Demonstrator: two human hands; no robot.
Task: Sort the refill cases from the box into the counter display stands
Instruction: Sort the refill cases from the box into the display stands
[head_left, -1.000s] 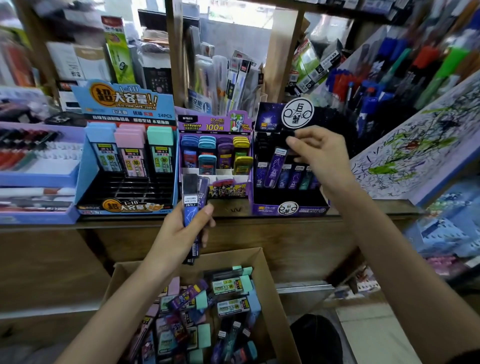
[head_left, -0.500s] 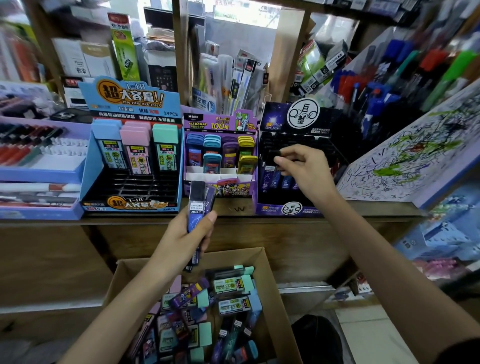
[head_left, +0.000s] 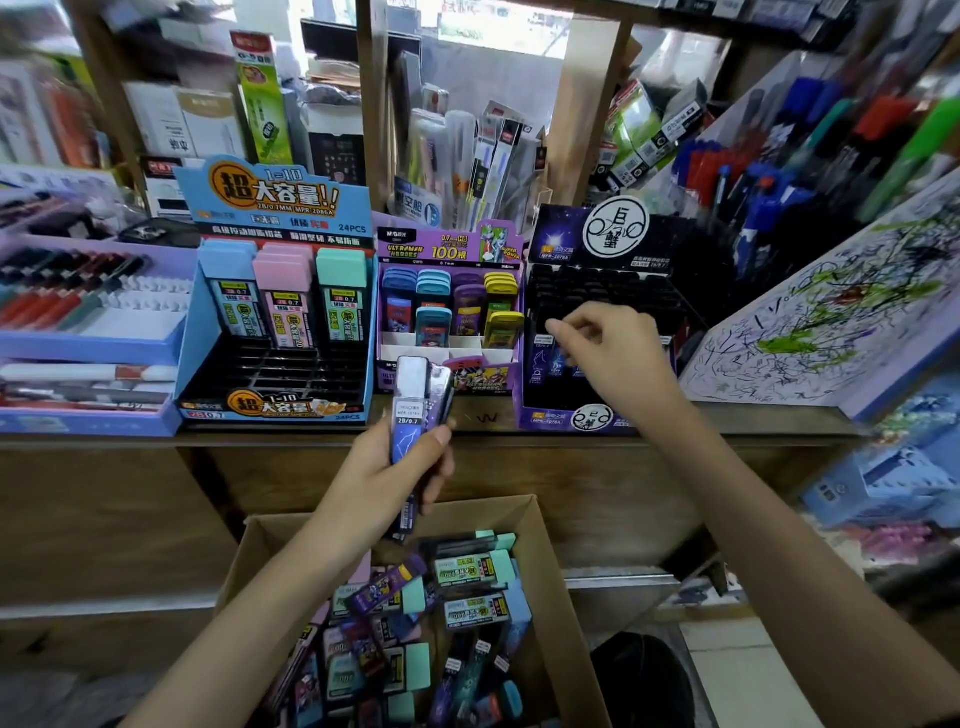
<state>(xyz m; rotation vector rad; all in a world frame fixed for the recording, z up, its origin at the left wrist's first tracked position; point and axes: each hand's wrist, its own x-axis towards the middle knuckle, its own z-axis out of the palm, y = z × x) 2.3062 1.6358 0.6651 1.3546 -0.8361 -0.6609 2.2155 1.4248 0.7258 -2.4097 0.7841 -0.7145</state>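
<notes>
1. Wooden shelving crammed with stationery rises behind the counter (head_left: 488, 418). We look down across it to a cardboard box (head_left: 558, 597) standing open below its front edge.
2. Three display stands sit side by side on the counter: a blue stand (head_left: 189, 332) at the left, a purple stand (head_left: 447, 249) in the middle, and a dark stand (head_left: 597, 286) at the right. Most of the dark stand's slots are unfilled, with a few standing cases (head_left: 556, 364) in its front row.
3. The box holds a jumble of loose cases (head_left: 467, 571) lying every way, so we judge the sorting far from done.
4. Our left hand (head_left: 395, 467) is above the box, in front of the purple stand. Its fingers and thumb wrap a small bundle of slim cases (head_left: 413, 395), long axis upright.
5. Our right hand (head_left: 608, 348) hovers over the dark stand's front row, index finger pointing left and the others curled. We cannot tell whether it pinches anything.
6. The bundle lies left of the right hand and nearer to us, and the dark stand lies right of the bundle and beyond it. Our right hand is the nearer to that stand. We judge it should take a slim case by its top and carry it upright to an open slot.
</notes>
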